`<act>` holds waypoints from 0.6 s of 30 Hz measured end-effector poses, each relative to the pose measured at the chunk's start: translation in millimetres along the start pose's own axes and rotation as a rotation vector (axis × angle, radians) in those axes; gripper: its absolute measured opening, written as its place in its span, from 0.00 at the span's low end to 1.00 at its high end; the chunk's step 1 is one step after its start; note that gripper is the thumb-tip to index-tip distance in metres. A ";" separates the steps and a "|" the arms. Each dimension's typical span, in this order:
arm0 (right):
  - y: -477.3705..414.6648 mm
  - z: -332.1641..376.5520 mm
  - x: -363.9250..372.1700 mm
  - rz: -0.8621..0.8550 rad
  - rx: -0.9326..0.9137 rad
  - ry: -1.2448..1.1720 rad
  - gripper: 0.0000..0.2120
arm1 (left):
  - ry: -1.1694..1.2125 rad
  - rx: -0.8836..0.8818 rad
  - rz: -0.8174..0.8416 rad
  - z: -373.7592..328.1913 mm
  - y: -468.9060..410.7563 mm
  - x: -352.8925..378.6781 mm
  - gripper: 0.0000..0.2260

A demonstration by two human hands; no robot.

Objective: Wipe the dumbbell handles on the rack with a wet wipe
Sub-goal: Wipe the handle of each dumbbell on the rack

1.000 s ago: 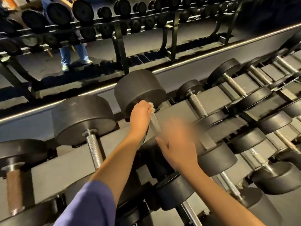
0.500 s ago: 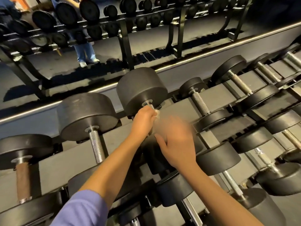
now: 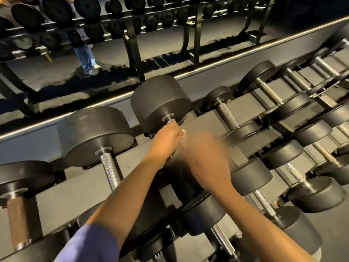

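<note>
Left hand: fingers curled round the dumbbell handle just below its upper head, back of the hand toward the camera.
Wet wipe: a small white edge shows at the right side of the left fist, pressed against the handle; the rest is hidden inside the grip.
Right hand: just beside the left hand, lower and to the right, over the lower part of the same handle; it is motion-blurred, so I cannot tell how its fingers lie.
Dumbbell: large, dark and round-headed, lying on the top tier of the grey rack with its handle sloping toward the camera.
Neighbours: to the left a big dumbbell with a knurled steel handle, and farther left one with a brown, rusty-looking handle; to the right a smaller dumbbell, then smaller ones in a row.
Sleeve: purple, on the left arm.
Behind the rack: more rows of dark dumbbells on black frames, and a person's legs in blue jeans and pale shoes.
Writing: the dumbbell heads and rack are too dark to read any.
</note>
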State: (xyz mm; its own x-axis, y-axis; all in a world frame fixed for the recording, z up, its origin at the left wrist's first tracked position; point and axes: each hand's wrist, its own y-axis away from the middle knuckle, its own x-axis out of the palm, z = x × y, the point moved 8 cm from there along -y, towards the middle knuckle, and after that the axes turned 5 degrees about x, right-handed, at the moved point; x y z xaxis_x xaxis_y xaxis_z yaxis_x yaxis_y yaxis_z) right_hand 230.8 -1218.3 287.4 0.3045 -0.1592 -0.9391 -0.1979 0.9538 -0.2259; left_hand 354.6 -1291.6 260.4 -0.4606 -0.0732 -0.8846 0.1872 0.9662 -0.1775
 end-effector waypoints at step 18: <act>-1.4 -1.1 -1.5 0.093 0.049 0.011 0.27 | -0.362 0.100 -0.054 12.9 -16.6 -13.8 0.14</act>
State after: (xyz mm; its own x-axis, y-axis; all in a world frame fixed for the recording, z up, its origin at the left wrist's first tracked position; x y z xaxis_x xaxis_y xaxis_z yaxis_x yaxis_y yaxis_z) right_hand 229.6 -1219.6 288.8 0.2769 -0.0719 -0.9582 -0.1791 0.9759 -0.1250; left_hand 369.1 -1309.8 270.0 -0.1394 -0.2227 -0.9649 0.2627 0.9311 -0.2529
